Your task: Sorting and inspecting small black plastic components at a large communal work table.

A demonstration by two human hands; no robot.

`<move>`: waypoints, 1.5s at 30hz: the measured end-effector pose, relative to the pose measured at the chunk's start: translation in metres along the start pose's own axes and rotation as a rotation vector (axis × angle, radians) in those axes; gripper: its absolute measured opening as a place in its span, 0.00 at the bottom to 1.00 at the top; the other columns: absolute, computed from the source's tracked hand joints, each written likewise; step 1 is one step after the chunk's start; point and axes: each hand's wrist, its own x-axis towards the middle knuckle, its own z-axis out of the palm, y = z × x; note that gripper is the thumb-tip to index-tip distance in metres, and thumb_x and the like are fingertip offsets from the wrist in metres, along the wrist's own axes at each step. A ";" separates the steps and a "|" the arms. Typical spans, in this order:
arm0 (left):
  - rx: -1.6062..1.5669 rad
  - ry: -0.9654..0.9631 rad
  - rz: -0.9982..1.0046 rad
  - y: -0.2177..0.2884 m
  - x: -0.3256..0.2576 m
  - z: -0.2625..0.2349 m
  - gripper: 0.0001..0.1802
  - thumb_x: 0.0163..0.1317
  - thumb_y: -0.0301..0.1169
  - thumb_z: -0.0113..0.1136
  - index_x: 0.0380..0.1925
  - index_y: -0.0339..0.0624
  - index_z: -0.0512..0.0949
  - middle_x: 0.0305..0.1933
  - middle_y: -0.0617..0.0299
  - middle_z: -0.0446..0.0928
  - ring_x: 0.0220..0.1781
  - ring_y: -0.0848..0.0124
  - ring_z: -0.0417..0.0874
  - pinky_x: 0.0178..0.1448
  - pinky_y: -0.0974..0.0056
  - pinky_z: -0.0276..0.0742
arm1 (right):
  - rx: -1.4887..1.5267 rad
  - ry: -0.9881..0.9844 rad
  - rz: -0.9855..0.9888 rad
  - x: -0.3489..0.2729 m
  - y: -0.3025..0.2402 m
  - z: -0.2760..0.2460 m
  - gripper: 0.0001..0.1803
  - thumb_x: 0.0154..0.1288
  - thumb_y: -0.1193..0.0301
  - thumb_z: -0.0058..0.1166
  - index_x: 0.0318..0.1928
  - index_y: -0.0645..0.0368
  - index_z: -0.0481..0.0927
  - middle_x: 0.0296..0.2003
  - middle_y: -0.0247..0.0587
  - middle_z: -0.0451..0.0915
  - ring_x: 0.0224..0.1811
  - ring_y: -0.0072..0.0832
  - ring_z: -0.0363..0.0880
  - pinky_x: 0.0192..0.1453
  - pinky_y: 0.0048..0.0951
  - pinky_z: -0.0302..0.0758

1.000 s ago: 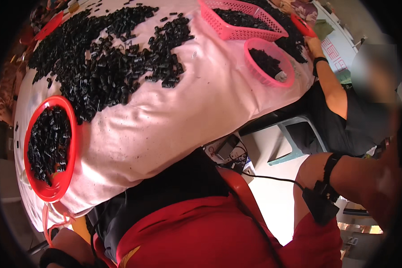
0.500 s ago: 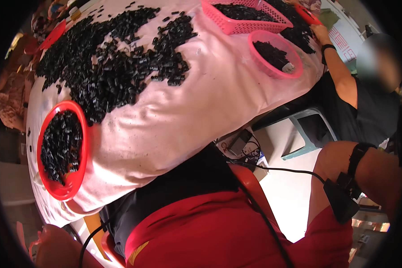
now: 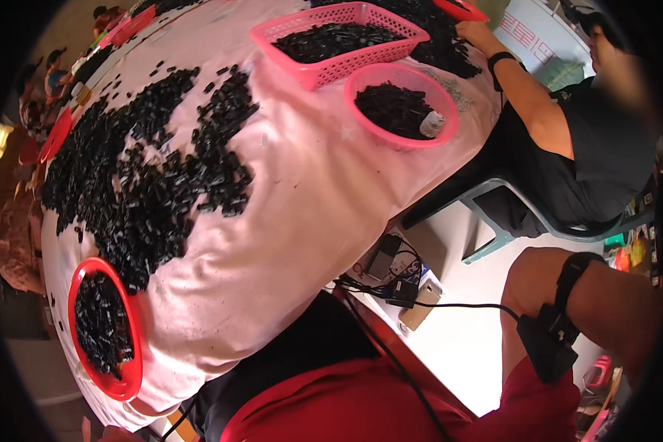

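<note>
At the right, my bent right arm (image 3: 615, 309) wears a black strap and a black boxy device (image 3: 549, 339) with a cable. Bare skin beside the device sits above my red-clad leg; no fingers can be made out. My left hand does not show; only a sliver of skin is at the lower left edge. Nearest on the table are a red basin (image 3: 135, 379) of small black parts at the left and a large heap of black parts (image 3: 144, 214) beyond it. Neither is touched by a hand of mine.
A pink rectangular basket (image 3: 331, 71) and a round pink basin (image 3: 440, 103) hold black pieces on the pale cloth (image 3: 302, 199). A co-worker's hand (image 3: 479, 35) is beside another black heap at upper right. A green chair (image 3: 501, 202) and cabled boxes (image 3: 394, 272) stand below the table's edge.
My view has shifted, so the table and its basins appear farther left, with the red basin lower. Less of the skin at lower left shows. My right arm stays bent much as before.
</note>
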 end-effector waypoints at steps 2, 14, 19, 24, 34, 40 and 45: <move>-0.025 -0.024 -0.002 -0.006 0.010 0.012 0.16 0.64 0.26 0.46 0.49 0.33 0.74 0.51 0.55 0.76 0.49 0.68 0.77 0.51 0.68 0.73 | -0.016 0.029 0.001 -0.002 -0.002 -0.010 0.18 0.73 0.62 0.40 0.49 0.66 0.67 0.28 0.42 0.74 0.16 0.20 0.64 0.18 0.21 0.58; -0.150 -0.116 0.010 -0.024 0.035 0.054 0.16 0.64 0.26 0.46 0.49 0.33 0.74 0.51 0.56 0.76 0.48 0.68 0.78 0.51 0.68 0.73 | -0.101 0.143 -0.014 -0.023 -0.015 -0.036 0.20 0.74 0.61 0.40 0.52 0.66 0.65 0.30 0.44 0.74 0.16 0.21 0.64 0.18 0.21 0.59; -0.090 -0.076 -0.074 -0.018 0.012 0.023 0.16 0.64 0.26 0.46 0.49 0.33 0.74 0.51 0.56 0.76 0.48 0.68 0.78 0.51 0.68 0.73 | -0.002 0.125 0.043 -0.020 0.005 -0.022 0.20 0.74 0.60 0.39 0.53 0.66 0.65 0.31 0.44 0.75 0.16 0.21 0.65 0.17 0.21 0.59; -0.030 -0.027 -0.094 -0.001 -0.006 -0.018 0.16 0.65 0.27 0.45 0.49 0.33 0.74 0.51 0.56 0.76 0.48 0.68 0.78 0.51 0.68 0.73 | 0.076 0.084 0.045 -0.014 0.019 0.006 0.21 0.74 0.60 0.39 0.54 0.66 0.64 0.31 0.45 0.75 0.15 0.21 0.65 0.17 0.21 0.59; 0.079 0.192 -0.038 0.044 -0.054 -0.077 0.16 0.65 0.27 0.45 0.49 0.33 0.74 0.51 0.56 0.76 0.47 0.68 0.78 0.51 0.68 0.73 | 0.192 -0.136 0.002 0.013 0.029 0.049 0.23 0.74 0.59 0.39 0.56 0.67 0.63 0.33 0.46 0.75 0.15 0.21 0.65 0.17 0.22 0.60; 0.108 0.328 -0.044 0.069 -0.088 -0.094 0.16 0.65 0.27 0.45 0.49 0.33 0.74 0.51 0.56 0.76 0.47 0.68 0.78 0.51 0.68 0.73 | 0.242 -0.258 0.029 0.027 0.026 0.071 0.24 0.74 0.58 0.39 0.57 0.67 0.62 0.34 0.47 0.76 0.15 0.22 0.65 0.17 0.22 0.60; 0.114 0.405 -0.081 0.077 -0.118 -0.116 0.16 0.65 0.27 0.45 0.50 0.33 0.74 0.51 0.56 0.76 0.47 0.68 0.78 0.51 0.68 0.73 | 0.277 -0.315 0.078 0.031 0.035 0.100 0.25 0.74 0.58 0.39 0.59 0.67 0.62 0.34 0.48 0.76 0.15 0.22 0.66 0.16 0.22 0.60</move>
